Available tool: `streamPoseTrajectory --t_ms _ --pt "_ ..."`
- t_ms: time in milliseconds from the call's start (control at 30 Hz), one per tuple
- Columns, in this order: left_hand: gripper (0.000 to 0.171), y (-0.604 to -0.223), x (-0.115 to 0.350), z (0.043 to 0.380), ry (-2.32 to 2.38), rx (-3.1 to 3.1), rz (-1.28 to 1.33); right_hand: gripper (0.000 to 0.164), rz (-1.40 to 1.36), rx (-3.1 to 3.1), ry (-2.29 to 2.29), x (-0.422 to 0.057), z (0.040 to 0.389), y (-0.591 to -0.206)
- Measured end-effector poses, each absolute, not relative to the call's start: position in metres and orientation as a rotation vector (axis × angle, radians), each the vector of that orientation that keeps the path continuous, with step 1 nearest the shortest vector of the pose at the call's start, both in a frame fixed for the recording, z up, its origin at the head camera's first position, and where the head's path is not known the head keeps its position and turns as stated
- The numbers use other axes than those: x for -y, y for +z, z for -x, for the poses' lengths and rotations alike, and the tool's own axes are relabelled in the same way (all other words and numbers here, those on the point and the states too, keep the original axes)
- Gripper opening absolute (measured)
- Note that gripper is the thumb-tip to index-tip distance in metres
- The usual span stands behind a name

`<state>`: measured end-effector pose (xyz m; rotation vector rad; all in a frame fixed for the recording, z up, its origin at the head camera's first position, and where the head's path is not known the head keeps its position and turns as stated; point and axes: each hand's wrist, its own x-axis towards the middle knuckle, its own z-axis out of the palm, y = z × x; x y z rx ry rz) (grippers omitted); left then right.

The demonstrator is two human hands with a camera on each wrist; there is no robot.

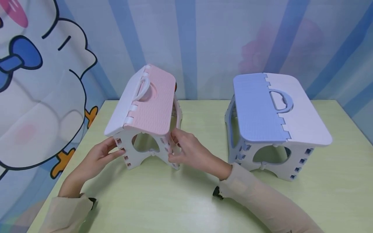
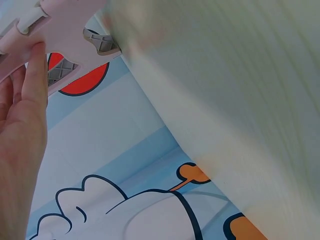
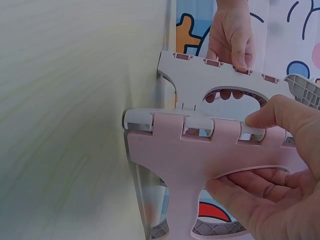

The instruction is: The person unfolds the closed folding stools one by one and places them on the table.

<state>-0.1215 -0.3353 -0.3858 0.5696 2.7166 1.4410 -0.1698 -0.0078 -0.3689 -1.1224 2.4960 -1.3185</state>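
Note:
A pink-and-white folding step stool point(image 1: 158, 111) stands on its legs toward the left, its top creased into a peak along the hinge and its white handle raised. My left hand point(image 1: 94, 161) holds the stool's left front corner, thumb on the white end panel point(image 3: 182, 75) and fingers behind it. At the right front corner, my right hand point(image 1: 193, 153) grips the hinged edge. The right wrist view shows that thumb on the white hinge and the fingers at the opening of the pink leg panel point(image 3: 200, 155).
A blue-and-white folding stool point(image 1: 256, 110) stands to the right, its top nearly flat. Both stools are on a pale green table point(image 1: 140, 204). Behind hangs a blue striped backdrop point(image 1: 209, 48) with a cartoon figure point(image 1: 38, 119) at left.

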Motion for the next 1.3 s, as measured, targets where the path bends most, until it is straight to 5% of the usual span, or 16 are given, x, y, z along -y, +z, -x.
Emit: streamPoseTrajectory --t_ms 1300 --pt "0.048 -0.3868 0.3372 0.1224 1.418 -2.748 -0.555 0.027 1.165 -2.422 -1.362 -0.0016 0.1731 -0.3707"
